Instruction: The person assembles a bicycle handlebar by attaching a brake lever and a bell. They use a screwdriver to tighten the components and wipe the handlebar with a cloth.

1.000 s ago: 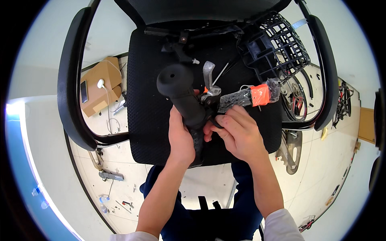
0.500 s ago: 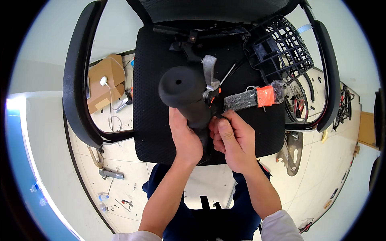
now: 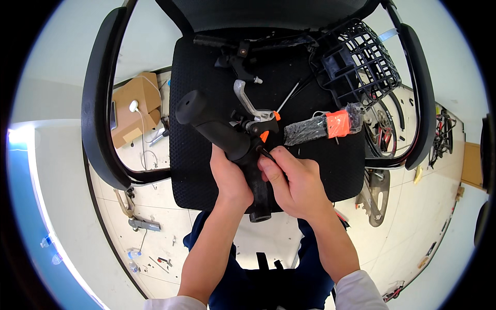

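Observation:
My left hand is wrapped round a black handlebar piece with a rubber grip, which slants up to the left over the chair seat. A silver brake lever with a black clamp and orange bits is mounted beside the grip. In my right hand, thumb and forefinger pinch a thin black hex key, its tip at the collar just below the brake lever. Most of the key is hidden by my fingers. The lower open end of the bar points toward me.
On the black chair seat lie another brake lever part, a screwdriver-like rod, a plastic-wrapped black and orange package and a black basket. Armrests flank both sides. A cardboard box and loose parts lie on the floor.
The handlebar piece has tilted, its grip swinging left and its lower end now showing. The brake lever has turned with it, and my right hand has shifted slightly left.

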{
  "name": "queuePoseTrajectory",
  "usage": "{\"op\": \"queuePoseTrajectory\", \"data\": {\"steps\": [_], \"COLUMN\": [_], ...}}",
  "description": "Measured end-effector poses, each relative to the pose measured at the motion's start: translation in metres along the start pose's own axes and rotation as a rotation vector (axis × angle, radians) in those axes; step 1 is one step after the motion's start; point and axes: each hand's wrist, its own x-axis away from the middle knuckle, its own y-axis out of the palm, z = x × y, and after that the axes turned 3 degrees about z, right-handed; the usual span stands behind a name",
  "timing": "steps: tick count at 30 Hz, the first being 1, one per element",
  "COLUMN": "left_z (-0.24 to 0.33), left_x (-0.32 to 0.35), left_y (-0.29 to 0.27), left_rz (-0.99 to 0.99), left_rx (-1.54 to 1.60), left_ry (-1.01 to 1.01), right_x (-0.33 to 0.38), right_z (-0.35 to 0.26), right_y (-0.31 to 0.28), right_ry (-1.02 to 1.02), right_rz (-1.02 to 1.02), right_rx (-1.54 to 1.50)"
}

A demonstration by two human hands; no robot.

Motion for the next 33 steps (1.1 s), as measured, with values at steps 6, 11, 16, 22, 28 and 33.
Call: {"op": "queuePoseTrajectory", "data": {"steps": [6, 11, 16, 22, 28, 33], "left_z": [-0.009, -0.002, 0.015, 0.015, 0.004, 0.003], "left_x": [0.003, -0.005, 0.010, -0.016, -0.016, -0.009], "left_y": [-0.002, -0.008, 0.012, -0.013, -0.023, -0.015], "left_rz": [0.039, -0.027, 0.043, -0.181, -0.383, -0.415], "left_rx": [0.030, 0.001, -0.010, -0.080, -0.204, -0.613], "left_ry": [0.097, 0.005, -0.158, 0.018, 0.445, 0.690], "right_x": [0.003, 0.006, 0.008, 0.017, 0.009, 0.015], "right_z": [-0.014, -0.006, -0.004, -0.009, 0.021, 0.026], "right_y": [-0.007, -0.001, 0.002, -0.001, -0.022, -0.040], "right_ry": [0.279, -0.143, -0.111, 0.297, 0.176, 0.156], "right_rz": [-0.068, 0.053, 0.073, 0.183, 0.406, 0.515], "right_rx": [-0.227, 0.141, -0.100, -0.763, -0.690, -0.183]}}
